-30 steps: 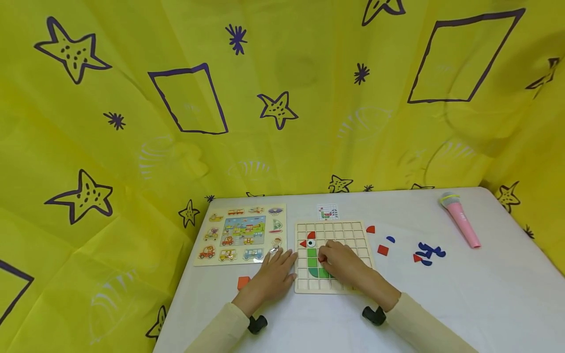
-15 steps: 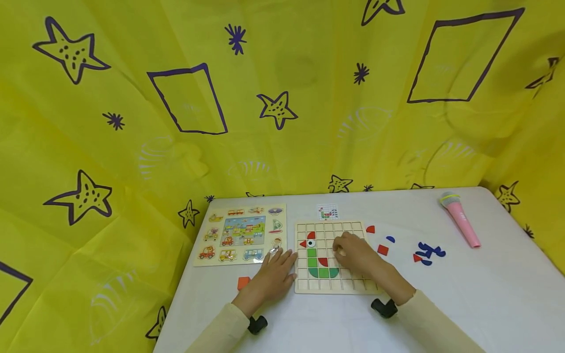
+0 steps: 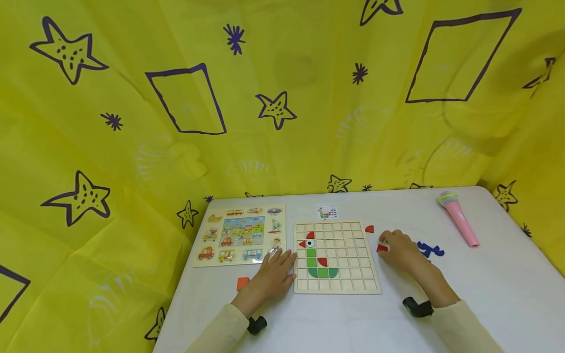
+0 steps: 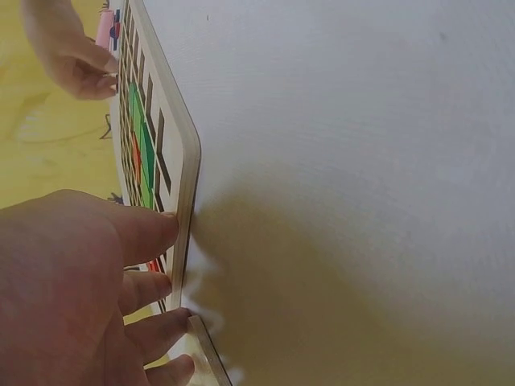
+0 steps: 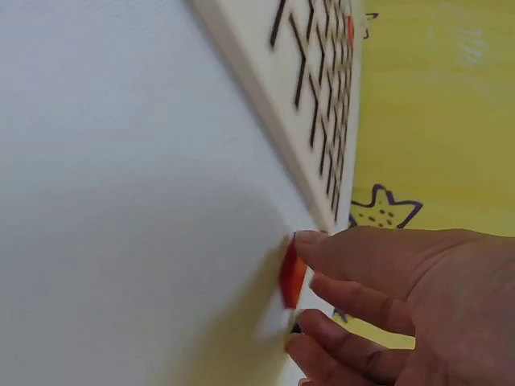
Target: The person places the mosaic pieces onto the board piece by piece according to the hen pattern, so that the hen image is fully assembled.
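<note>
My left hand (image 3: 275,275) rests with spread fingers at the left edge of a wooden grid board (image 3: 348,288); in the left wrist view, its thumb and fingers touch the board's rim. Set in the board are green pieces (image 3: 311,262), a red quarter-circle (image 3: 322,262), a red triangle (image 3: 302,243), another red piece (image 3: 311,235) and a round eye piece (image 3: 310,243). My right hand (image 3: 399,251) is right of the board, fingers loosely bent over a red square (image 3: 381,248) on the table. In the right wrist view the thumb tip touches that red square (image 5: 291,277).
A vehicle picture puzzle (image 3: 203,261) lies left of the board, and a pattern card (image 3: 327,212) behind it. Blue pieces (image 3: 431,249) and a red quarter-circle (image 3: 370,229) lie to the right. A pink microphone (image 3: 460,219) is far right; an orange block (image 3: 243,284) is front left.
My right hand leaves the red quarter-circle in the grid and moves right, off the board, to the red square on the table. The left hand stays in place.
</note>
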The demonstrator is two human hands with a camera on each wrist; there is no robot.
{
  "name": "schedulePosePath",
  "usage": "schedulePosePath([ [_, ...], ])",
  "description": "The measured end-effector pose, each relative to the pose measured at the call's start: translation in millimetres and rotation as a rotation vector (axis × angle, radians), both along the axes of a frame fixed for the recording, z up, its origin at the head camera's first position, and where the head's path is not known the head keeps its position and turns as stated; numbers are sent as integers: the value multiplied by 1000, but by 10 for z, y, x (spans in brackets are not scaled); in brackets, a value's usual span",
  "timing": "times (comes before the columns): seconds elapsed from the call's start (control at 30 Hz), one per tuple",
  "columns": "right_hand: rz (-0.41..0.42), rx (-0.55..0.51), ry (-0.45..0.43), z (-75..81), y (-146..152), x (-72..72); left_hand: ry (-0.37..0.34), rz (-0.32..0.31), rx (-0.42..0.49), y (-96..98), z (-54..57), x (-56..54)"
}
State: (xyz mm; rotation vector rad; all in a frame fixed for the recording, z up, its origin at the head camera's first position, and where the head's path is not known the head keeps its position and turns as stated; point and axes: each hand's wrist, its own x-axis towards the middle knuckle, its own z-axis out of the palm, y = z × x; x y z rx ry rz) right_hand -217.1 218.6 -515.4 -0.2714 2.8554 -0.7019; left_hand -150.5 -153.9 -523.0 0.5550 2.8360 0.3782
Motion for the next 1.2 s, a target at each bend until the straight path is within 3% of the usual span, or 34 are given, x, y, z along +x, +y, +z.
schedulePosePath([
  [0.2, 40, -42, 66, -110, 80, 75, 2, -1, 5, 2, 1, 4],
  [0.43, 45, -124, 54, -187, 141, 119, 0, -2, 7, 19, 17, 11],
  [0.63, 43, -129, 49, -167, 117, 154, 4, -6, -1, 16, 17, 13],
  [0.93, 72, -166, 11, -24, -266, 195, 10, -12, 10, 0, 5, 9],
  [1.2, 152, -187, 10, -51, -687, 243, 10, -1, -15, 5, -12, -4],
])
